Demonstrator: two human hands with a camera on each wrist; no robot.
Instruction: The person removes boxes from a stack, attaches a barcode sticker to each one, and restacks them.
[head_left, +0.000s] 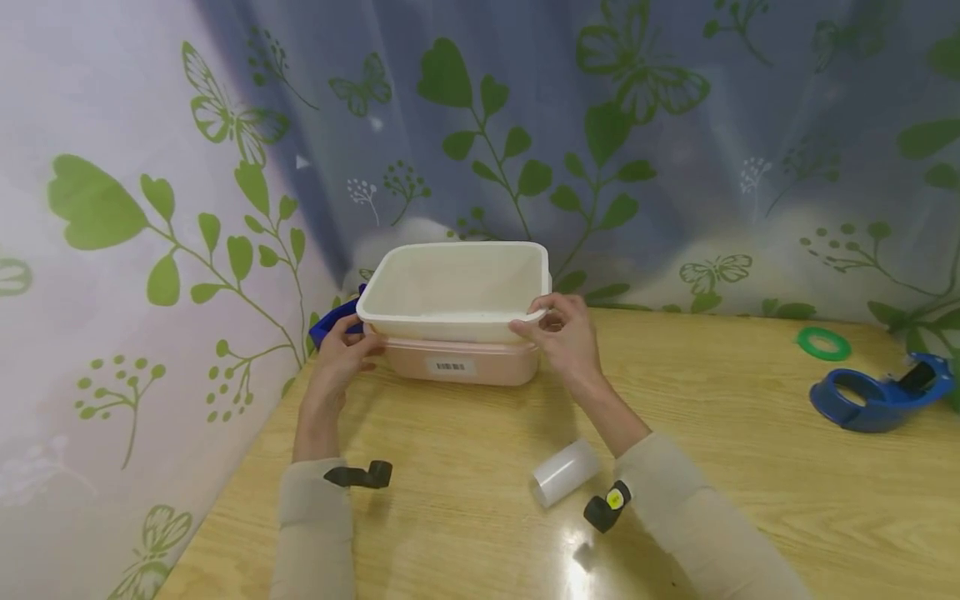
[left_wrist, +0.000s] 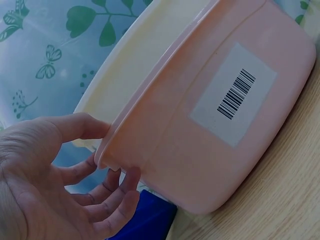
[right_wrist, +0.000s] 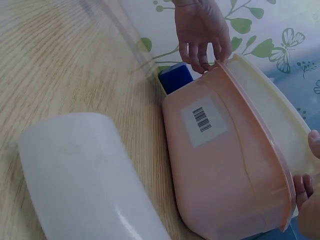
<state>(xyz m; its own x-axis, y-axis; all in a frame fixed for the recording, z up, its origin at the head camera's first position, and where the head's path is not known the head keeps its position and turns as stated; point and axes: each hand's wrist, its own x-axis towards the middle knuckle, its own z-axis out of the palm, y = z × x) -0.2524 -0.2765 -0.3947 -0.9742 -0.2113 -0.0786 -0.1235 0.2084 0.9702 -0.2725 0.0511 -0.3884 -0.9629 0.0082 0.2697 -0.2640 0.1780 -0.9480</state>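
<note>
A cream rectangular plastic basin (head_left: 457, 329) sits nested in the top of a pink basin (head_left: 405, 362), whose front carries a white barcode label (left_wrist: 234, 95). My left hand (head_left: 339, 360) is at the left end of the stack. In the left wrist view its thumb rests on the pink rim while the fingers curl underneath. At the right front corner, my right hand (head_left: 568, 337) pinches the cream basin's rim between thumb and fingers. Only part of this hand shows at the edge of the right wrist view.
A dark blue object (head_left: 333, 321) stands partly hidden behind the basins' left end. Nearer me lies a roll of clear film or tape (head_left: 564, 473). On the right are a green tape roll (head_left: 806, 340) and a blue tape dispenser (head_left: 862, 417). Patterned curtain (head_left: 675, 208) borders the wooden table (head_left: 450, 517).
</note>
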